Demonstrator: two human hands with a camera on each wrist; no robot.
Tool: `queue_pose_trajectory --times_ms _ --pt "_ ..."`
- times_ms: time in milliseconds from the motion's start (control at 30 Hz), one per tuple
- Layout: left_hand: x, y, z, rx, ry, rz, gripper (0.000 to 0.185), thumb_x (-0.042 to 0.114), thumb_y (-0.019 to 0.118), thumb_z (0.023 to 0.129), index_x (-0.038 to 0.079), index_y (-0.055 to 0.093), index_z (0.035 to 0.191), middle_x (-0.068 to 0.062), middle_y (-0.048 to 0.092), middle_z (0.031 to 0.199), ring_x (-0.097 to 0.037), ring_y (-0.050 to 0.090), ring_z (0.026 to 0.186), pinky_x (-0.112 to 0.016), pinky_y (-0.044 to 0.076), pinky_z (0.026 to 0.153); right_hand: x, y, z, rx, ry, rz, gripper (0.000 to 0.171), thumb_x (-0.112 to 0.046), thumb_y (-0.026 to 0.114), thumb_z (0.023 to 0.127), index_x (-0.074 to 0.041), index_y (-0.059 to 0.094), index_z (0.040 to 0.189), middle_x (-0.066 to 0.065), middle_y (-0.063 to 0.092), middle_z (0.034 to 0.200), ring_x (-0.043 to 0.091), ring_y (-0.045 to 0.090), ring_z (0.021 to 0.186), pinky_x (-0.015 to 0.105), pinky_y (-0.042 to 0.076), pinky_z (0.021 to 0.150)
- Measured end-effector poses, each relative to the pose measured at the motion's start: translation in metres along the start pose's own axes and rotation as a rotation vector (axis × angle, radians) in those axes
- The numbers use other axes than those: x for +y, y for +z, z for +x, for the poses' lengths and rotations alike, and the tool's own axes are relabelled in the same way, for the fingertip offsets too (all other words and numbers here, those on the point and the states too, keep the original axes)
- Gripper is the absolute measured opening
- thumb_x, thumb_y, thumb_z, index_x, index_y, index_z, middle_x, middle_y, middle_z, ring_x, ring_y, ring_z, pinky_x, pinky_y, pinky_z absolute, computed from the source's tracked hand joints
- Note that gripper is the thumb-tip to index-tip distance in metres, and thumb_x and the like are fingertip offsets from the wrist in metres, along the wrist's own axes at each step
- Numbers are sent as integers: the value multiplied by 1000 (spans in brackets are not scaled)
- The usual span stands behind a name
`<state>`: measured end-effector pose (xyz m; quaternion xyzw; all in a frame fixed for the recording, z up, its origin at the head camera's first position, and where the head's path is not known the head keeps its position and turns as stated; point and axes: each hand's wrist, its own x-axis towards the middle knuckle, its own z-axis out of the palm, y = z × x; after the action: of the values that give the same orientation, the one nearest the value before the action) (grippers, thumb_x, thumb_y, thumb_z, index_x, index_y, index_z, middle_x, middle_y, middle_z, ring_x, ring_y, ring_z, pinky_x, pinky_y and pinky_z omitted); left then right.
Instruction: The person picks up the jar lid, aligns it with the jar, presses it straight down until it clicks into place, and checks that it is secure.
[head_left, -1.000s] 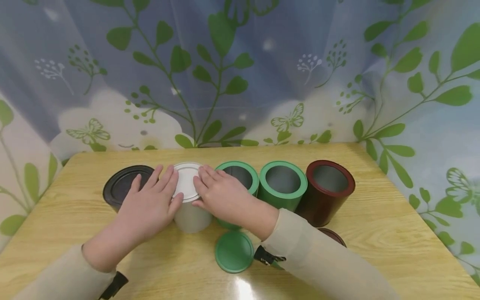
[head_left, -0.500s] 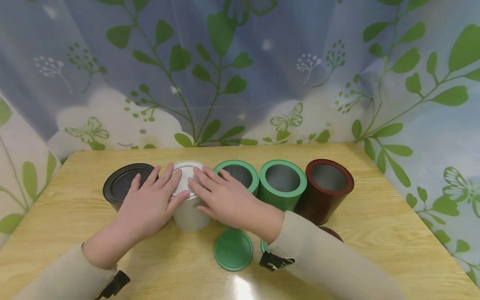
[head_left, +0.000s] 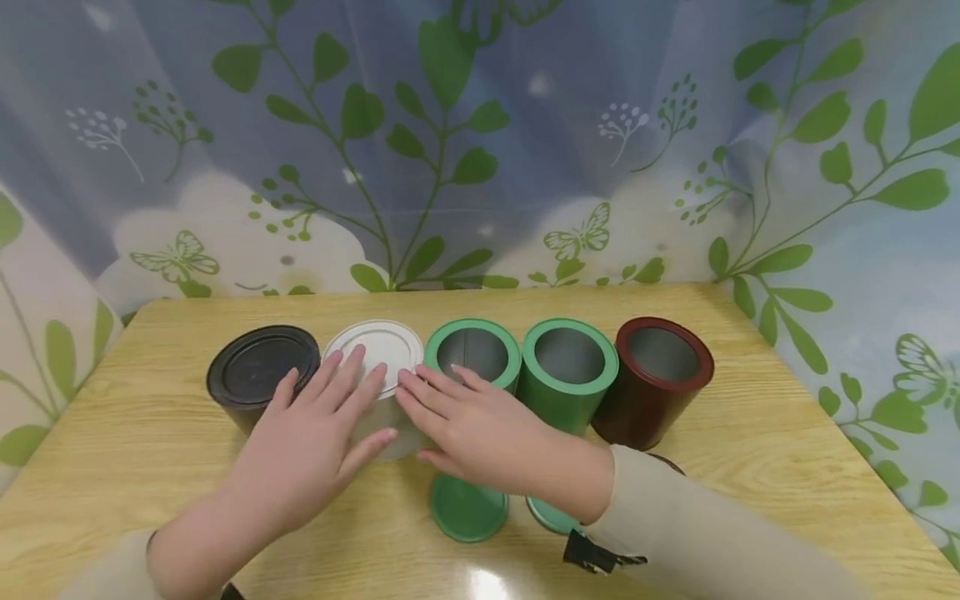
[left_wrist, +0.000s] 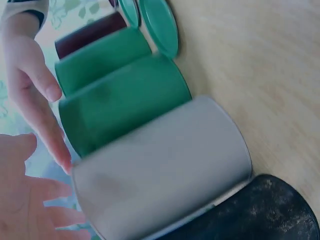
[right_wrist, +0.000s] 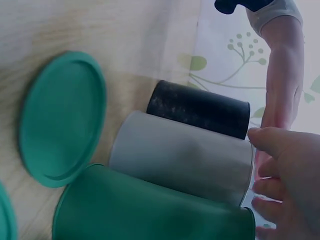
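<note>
1. Leaf- and butterfly-printed cloth (head_left: 480, 167) hangs behind and to both sides of the white can (head_left: 384, 346), which stands upright on a pale wood-grain tabletop (head_left: 330, 542) with its lid on.
2. Left hand (head_left: 303, 446): palm down over the front left of the white can, fingers straight and spread wide, gripping nothing. Whether the fingertips touch the lid I cannot tell.
3. Right hand (head_left: 480, 429): at the front right of the white can, fingers nearly straight with narrow gaps, tips at the lid's rim; contact is unclear. It too grips nothing.
4. Just left of the white can is a black can (head_left: 258, 371), also lidded.
5. To the right of the white can, in a row, come a green can (left_wrist: 125, 105), a second green can (head_left: 555, 408) and a dark red can (head_left: 637, 412), all three with uncovered tops and grey insides.
6. Nearer the person than the white can and to its right lie a green lid (head_left: 468, 510) and another green lid (head_left: 551, 517), the latter partly hidden by the right arm.
</note>
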<state>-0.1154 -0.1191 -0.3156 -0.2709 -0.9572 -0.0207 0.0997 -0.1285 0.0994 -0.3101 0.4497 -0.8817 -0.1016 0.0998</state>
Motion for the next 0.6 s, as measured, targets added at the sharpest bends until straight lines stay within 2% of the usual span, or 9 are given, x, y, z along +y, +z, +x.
queue_pose_trajectory --times_ms 100,300,400,500,600 --pt "7 -2 -8 47 43 2 65 56 40 94 13 41 143 -13 29 150 -31 28 135 -61 26 101 -2 1 -11 71 -43 15 64 -43 56 92 -7 39 143 6 33 148 19 28 136 40 31 105" --pt "22 -1 -24 87 117 -18 64 56 41 94 15 40 143 -9 28 150 -28 32 134 -58 29 100 -4 7 -36 212 -138 27 60 -39 64 88 -5 50 135 9 44 141 19 38 131 34 36 102" --pt "28 8 -31 150 174 -29 63 57 36 95 14 46 140 -10 33 148 -27 35 133 -57 34 97 -5 13 -49 219 -165 26 58 -38 66 86 -5 53 132 8 47 139 19 41 129 32 39 99" --pt "33 23 -35 220 245 -43 64 58 28 96 12 51 135 -12 38 145 -27 38 130 -56 40 92 -6 21 -61 191 -174 17 59 -39 67 85 -5 54 132 7 48 138 19 43 128 32 41 97" --pt "35 40 -35 238 302 -41 64 57 27 97 11 54 131 -13 40 143 -28 41 128 -54 43 89 -7 32 -70 154 -165 13 59 -39 67 85 -5 54 131 7 49 137 19 45 126 33 43 95"
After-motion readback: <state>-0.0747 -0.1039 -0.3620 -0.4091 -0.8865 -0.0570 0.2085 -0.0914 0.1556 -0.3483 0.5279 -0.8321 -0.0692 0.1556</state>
